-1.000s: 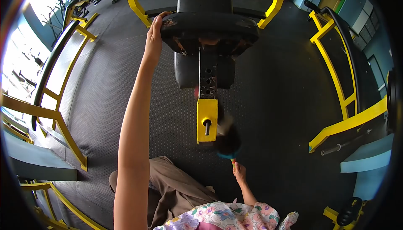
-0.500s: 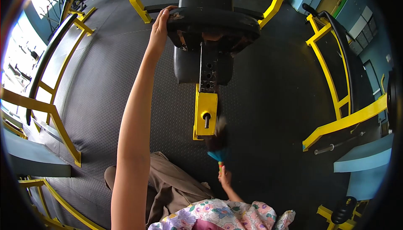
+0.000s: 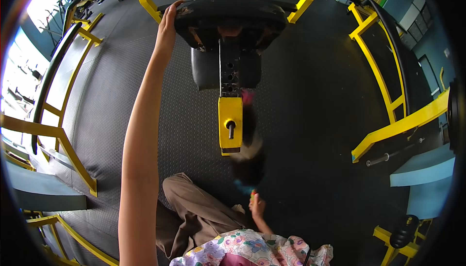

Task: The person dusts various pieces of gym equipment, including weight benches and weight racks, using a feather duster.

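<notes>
Gym floor mat, centre frame: left hand (image 3: 167,28) grips seat pad (image 3: 230,16); right hand (image 3: 256,207) clamps duster (image 3: 247,157), blurred beside yellow post (image 3: 230,123); dusting midway, pad apparently undone.

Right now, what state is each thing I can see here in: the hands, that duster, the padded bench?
Left hand: raised, gripping the edge of the seat pad.
Right hand: low, closed on the duster handle.
Duster: blurred, head beside the yellow post.
Seat pad: black, worn and torn underneath.
Yellow post: upright, black knob sticking out.
</notes>
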Available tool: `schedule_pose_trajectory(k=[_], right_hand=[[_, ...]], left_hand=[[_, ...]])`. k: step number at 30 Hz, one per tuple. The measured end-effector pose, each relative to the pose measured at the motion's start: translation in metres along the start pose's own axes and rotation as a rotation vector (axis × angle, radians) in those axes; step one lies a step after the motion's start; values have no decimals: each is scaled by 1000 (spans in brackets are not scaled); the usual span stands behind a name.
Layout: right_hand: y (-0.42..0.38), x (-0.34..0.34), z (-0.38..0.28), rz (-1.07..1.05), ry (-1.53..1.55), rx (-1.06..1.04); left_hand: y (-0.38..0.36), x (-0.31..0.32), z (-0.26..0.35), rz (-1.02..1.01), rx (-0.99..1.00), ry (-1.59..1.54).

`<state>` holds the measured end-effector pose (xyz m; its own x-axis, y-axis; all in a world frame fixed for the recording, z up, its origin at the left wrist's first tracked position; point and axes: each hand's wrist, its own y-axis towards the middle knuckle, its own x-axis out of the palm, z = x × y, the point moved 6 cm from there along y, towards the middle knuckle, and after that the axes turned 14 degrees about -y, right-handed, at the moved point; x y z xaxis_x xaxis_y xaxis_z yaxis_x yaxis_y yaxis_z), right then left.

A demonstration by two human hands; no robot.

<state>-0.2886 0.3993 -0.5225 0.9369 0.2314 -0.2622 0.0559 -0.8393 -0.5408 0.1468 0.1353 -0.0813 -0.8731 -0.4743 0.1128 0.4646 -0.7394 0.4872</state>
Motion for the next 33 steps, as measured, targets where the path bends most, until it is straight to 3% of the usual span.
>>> schedule_pose_trajectory(k=[1, 5, 6, 7, 8, 10, 11, 13, 15, 17, 19, 21, 23, 29, 31, 33], right_hand=[[10, -21, 1, 84, -84, -67], [27, -98, -53, 205, -36, -281], [35, -115, -63, 226, -2, -372], [37, -127, -90, 250, -20, -381], [50, -141, -96, 360, -100, -437], [47, -142, -184, 229, -429, -692], [47, -139, -217, 274, -603, -769], [51, -135, -264, 299, -810, -821], [75, -154, -278, 375, -942, -815], [63, -164, -312, 483, -923, -976], [47, -171, -339, 529, -917, -1102], [41, -172, -356, 472, -992, -1114], [29, -157, -374, 496, -1231, -1272], [29, -180, -426, 653, -1248, -1174], [-2, -162, -451, 604, -1341, -1381], [-31, -148, -480, 645, -1521, -1380]], left_hand=[[-8, 3, 2, -3, 9, -5], [-97, -6, -37, 173, -324, 113], [-128, -10, -74, 81, -325, -59], [-166, -1, -73, 79, -491, 57], [-198, 3, -98, 31, -529, -29], [-255, 11, -134, -51, -597, -120], [-272, 14, -155, -113, -554, -213], [-288, 26, -147, -87, -727, -377], [-290, 30, -125, -8, -713, -357], [-298, 31, -132, -54, -775, -396], [-294, 33, -119, 7, -556, -320], [-296, 34, -123, 28, -574, -322], [-299, 34, -129, 45, -594, -328], [-303, 32, -122, 97, -699, -301], [-305, 31, -130, 128, -650, -309], [-305, 29, -133, 161, -590, -318]])
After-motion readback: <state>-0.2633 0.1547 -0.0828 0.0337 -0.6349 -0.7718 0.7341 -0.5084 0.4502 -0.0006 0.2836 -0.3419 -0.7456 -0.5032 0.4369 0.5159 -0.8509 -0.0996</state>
